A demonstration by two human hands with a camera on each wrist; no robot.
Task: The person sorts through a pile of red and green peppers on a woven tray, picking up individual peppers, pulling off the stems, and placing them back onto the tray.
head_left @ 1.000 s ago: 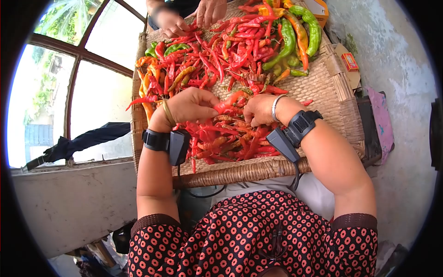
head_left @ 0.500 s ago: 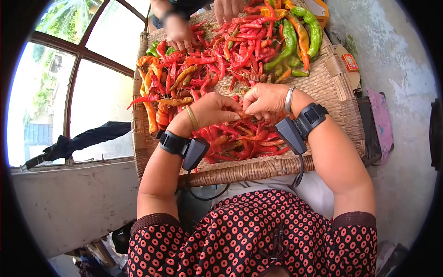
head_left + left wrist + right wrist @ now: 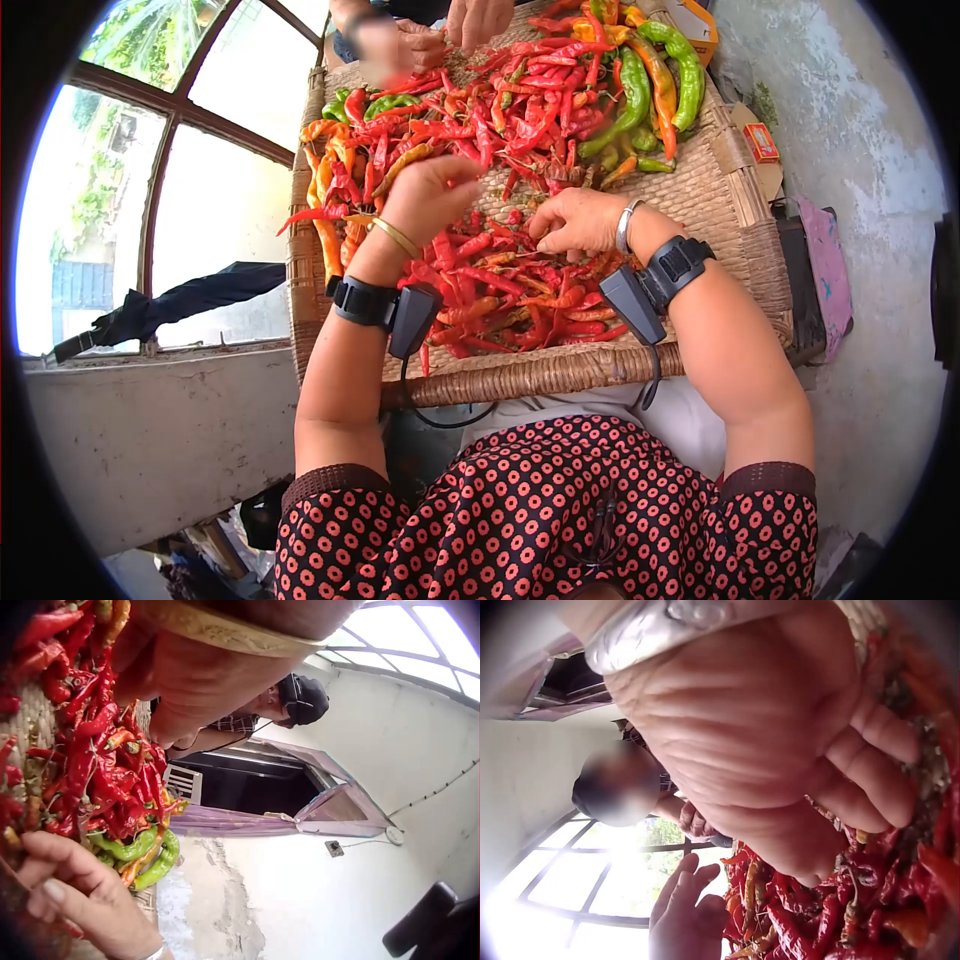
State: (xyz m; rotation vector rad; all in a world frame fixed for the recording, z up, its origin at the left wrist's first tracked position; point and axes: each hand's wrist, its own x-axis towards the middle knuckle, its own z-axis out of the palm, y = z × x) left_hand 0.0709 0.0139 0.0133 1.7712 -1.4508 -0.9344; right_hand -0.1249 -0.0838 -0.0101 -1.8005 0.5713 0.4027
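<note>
Red chili peppers [image 3: 530, 290] lie heaped at the near side of a woven tray [image 3: 700, 200]. Above the left part of this heap my left hand [image 3: 425, 205] is raised, thumb and fingers apart; from the right wrist view the same hand [image 3: 686, 911] shows nothing between its fingers. Over the heap's right side is my right hand [image 3: 583, 220], its fingers loosely bent down toward the peppers. In the right wrist view its palm [image 3: 742, 727] shows and the fingers reach among red peppers [image 3: 810, 915], with none gripped.
Across the tray, another person's hands [image 3: 480, 22] are at a larger red pile [image 3: 540, 110]. Green peppers [image 3: 686, 75] lie at the far right, orange ones [image 3: 325, 245] along the left edge. A folded dark umbrella [image 3: 195, 300] rests by the window. A small red box [image 3: 761, 142] sits right of the tray.
My hands were close together over the near heap; the left has since lifted away to the upper left. My right hand has shifted slightly right. The other person's hands have moved about the far pile.
</note>
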